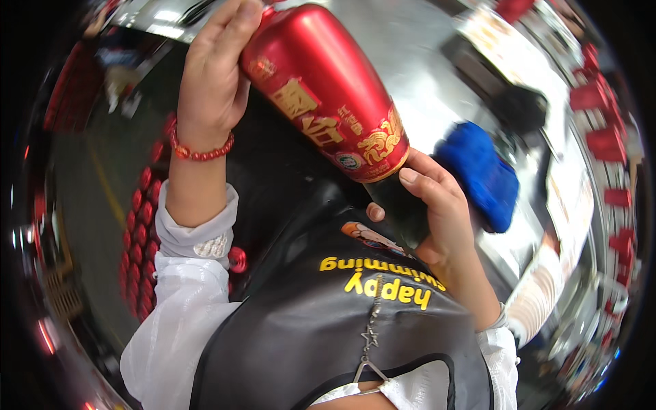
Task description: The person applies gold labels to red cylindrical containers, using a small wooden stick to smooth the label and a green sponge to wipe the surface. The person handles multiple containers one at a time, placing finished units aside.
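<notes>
A glossy red bottle (pixel 328 89) with gold lettering and a gold dragon is held slanted in front of my apron, its wide base toward the lower right. My left hand (pixel 219 68) is closed around its narrower upper end at the top left; the tip of the neck is partly hidden by the fingers. At the base, my right hand (pixel 437 198) grips from below, with the thumb against the lower edge and some fingers out of sight behind it. A crumpled blue cloth (pixel 482 174) lies just right of my right hand.
Beyond the bottle spreads a shiny steel tabletop (pixel 417 41). A dark block-like object (pixel 516 106) rests near its right side. Several red bottles (pixel 140 239) stand massed low on the left. Red boxes (pixel 605 143) line the far right, near a white striped shape (pixel 536 294) I cannot make out.
</notes>
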The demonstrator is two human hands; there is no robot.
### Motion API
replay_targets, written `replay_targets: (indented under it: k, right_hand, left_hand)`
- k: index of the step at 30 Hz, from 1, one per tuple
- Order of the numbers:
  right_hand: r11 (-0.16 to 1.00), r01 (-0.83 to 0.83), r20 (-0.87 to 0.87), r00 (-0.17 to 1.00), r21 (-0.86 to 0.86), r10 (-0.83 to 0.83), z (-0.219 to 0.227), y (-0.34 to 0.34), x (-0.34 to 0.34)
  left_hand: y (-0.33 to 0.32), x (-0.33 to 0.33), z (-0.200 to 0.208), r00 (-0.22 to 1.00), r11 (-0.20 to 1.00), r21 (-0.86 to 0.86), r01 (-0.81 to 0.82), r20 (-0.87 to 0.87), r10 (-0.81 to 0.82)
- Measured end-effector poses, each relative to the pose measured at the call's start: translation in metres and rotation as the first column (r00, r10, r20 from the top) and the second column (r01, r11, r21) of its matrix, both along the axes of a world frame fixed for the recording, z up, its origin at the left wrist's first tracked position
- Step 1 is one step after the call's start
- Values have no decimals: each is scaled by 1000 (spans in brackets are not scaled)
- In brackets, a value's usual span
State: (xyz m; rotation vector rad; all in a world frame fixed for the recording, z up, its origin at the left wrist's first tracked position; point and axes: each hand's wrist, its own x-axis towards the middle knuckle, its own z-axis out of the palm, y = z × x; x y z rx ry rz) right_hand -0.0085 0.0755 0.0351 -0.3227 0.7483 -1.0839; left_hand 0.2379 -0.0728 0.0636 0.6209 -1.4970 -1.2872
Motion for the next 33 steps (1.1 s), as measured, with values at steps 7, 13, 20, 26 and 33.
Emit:
replay_targets:
  k: [7,13,20,26,33]
  right_hand:
    - [896,443,51,895,22,-443,26,74,-54]
    - [778,598,107,775,192,-623,29,98,-71]
    - [806,558,167,791,196,-588,32,91,-88]
    - [850,505,131,842,147,-523,15,74,-109]
    - [893,427,-569,704,-138,-425,15,97,-143]
  left_hand:
    - [-37,-217,-6,888,878,-156,452,-17,-460]
    - [-15,-302,-38,841,776,363,515,-43,-539]
    - [-26,-337,-57,849,767,381,516,-112,-516]
    - [-29,-346,-53,901,815,385,433,-160,-403]
    - [13,-276,-68,935,926,-129,353,4,-356]
